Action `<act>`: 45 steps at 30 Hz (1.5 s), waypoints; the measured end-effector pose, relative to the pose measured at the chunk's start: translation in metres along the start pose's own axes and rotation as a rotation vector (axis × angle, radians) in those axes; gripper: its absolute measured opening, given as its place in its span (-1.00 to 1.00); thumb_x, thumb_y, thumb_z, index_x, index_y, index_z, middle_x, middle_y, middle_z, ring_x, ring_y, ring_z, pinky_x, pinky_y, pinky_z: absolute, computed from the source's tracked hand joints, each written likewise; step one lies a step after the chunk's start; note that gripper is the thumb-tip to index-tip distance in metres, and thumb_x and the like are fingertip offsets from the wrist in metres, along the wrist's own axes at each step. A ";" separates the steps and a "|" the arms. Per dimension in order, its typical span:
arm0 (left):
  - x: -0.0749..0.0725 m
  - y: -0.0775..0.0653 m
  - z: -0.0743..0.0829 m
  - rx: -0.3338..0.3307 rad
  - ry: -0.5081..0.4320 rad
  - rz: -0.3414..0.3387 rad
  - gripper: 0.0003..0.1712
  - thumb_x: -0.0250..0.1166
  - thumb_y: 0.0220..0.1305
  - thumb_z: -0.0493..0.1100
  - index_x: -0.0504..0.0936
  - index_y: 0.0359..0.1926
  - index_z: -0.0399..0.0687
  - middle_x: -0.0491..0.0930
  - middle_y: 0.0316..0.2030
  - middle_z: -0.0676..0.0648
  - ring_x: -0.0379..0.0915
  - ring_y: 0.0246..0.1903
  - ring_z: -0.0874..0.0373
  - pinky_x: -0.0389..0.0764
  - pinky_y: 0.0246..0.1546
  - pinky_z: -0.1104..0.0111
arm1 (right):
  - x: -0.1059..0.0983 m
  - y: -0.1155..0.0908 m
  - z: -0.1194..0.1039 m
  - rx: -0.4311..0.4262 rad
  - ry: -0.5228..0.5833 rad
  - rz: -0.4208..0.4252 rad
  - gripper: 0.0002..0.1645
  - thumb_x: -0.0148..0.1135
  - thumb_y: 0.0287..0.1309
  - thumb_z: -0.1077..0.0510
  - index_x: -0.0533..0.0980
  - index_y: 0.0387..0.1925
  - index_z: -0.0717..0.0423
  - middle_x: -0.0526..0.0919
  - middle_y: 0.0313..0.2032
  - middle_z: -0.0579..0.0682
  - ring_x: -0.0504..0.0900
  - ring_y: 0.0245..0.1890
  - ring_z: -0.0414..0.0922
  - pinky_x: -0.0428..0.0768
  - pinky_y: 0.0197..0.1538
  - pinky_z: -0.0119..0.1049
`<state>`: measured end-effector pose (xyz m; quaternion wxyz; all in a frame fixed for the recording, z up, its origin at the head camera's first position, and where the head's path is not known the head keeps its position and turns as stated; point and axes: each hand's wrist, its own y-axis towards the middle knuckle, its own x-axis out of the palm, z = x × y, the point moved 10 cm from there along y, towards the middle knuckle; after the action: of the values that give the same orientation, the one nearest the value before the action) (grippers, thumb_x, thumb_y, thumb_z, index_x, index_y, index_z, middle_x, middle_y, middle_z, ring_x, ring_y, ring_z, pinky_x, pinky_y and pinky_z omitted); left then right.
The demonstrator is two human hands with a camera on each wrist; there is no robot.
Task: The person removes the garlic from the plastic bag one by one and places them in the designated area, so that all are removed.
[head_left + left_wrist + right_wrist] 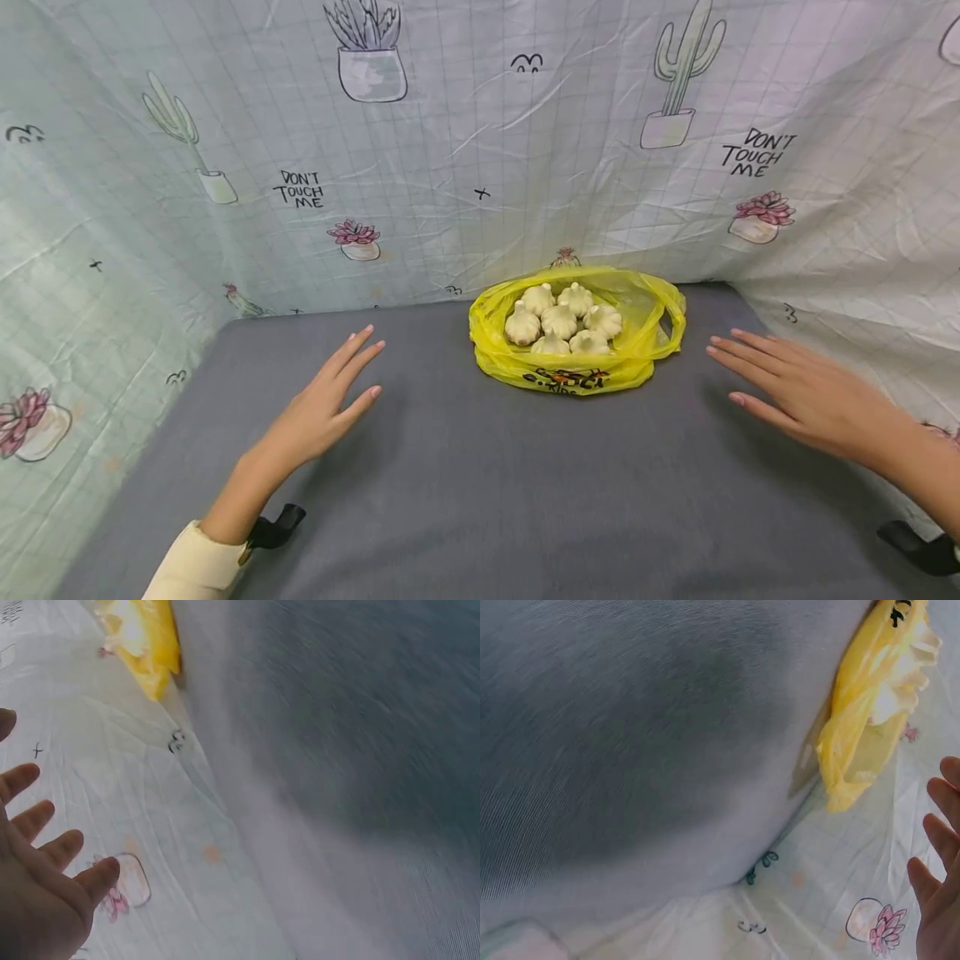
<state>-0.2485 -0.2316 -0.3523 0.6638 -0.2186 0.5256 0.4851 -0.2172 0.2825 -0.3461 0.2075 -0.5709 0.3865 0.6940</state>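
Observation:
In the head view, a yellow plastic bag [498, 360] sits at the back of the grey table, its mouth spread wide. Several garlic bulbs [558, 321] are heaped inside it. My left hand [318, 412] is held over the table to the left of the bag, fingers extended and touching nothing. On the bag's right side, nearer to it, my right hand [806, 392] hovers with straight fingers and holds nothing. Both wrist views show the bag [154, 645] apart from the fingers; in the right wrist view, pale bulbs show in the bag [847, 750].
A grey-covered table [480, 492] spreads in front of me. Pale cloth [450, 142] printed with cacti and lettering hangs behind it and along both sides. The bag stands close to the back cloth. Black straps [276, 527] are at both wrists.

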 end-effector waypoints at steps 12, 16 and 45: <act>0.004 0.033 0.009 -0.015 -0.291 0.009 -0.26 0.18 0.54 0.05 0.10 0.60 0.24 -0.06 0.59 0.11 -0.09 0.56 -0.01 0.22 0.39 -0.20 | 0.023 0.019 0.016 0.161 0.166 0.005 -0.33 0.26 0.40 0.02 0.36 0.48 -0.14 0.48 0.38 0.06 0.31 0.45 0.11 0.27 0.43 0.13; 0.015 0.047 0.012 -0.005 -0.384 -0.008 -0.29 0.17 0.55 0.01 0.12 0.59 0.17 0.04 0.57 -0.01 -0.01 0.54 -0.02 0.24 0.42 -0.13 | 0.032 0.030 0.028 0.209 0.247 -0.022 -0.38 0.22 0.44 0.05 0.38 0.45 0.02 0.46 0.37 0.20 0.34 0.39 0.28 0.33 0.29 0.30; 0.073 0.138 0.066 0.091 -0.716 -0.138 -0.44 0.09 0.58 -0.19 0.25 0.51 -0.06 0.20 0.48 -0.15 0.37 0.34 -0.23 0.54 0.21 -0.05 | 0.087 0.086 0.089 0.357 0.511 -0.042 -0.34 0.19 0.47 0.02 0.31 0.48 0.12 0.25 0.46 0.32 0.24 0.40 0.39 0.30 0.27 0.42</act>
<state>-0.3386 -0.0881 -0.3652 0.8458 -0.0401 0.2651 0.4612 -0.3592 0.2853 -0.3988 0.2148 -0.6894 0.5299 0.4448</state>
